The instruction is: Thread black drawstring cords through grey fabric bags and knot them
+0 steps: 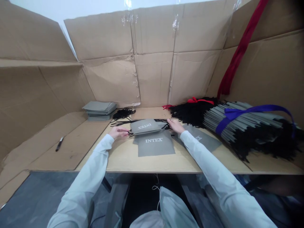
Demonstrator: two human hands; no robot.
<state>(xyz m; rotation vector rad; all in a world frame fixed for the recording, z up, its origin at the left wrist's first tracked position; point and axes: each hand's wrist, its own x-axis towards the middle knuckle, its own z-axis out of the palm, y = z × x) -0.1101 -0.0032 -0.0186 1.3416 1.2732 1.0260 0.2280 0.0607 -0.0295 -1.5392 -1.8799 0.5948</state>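
Between my two hands is a small grey pouch (145,127) with upside-down white INTEX lettering and black cords at its sides. My left hand (118,132) pinches the black cord at the pouch's left corner. On the other side my right hand (175,125) has its fingers closed on black cord near the pouch's right end. Under the pouch lies a larger-looking flat grey INTEX piece (156,148), its lettering upright. Another grey INTEX piece (209,141) lies partly beneath my right forearm. Loose black cords (123,123) stretch along the table behind the pouch.
Further back left are a stack of grey pieces (99,109) and a black cord heap (123,113). At right lie a black cord bundle (192,110) with a red tie and a grey pouch bundle (237,123) with a blue ribbon. A marker (59,144) lies left. Cardboard walls (154,76) surround the table.
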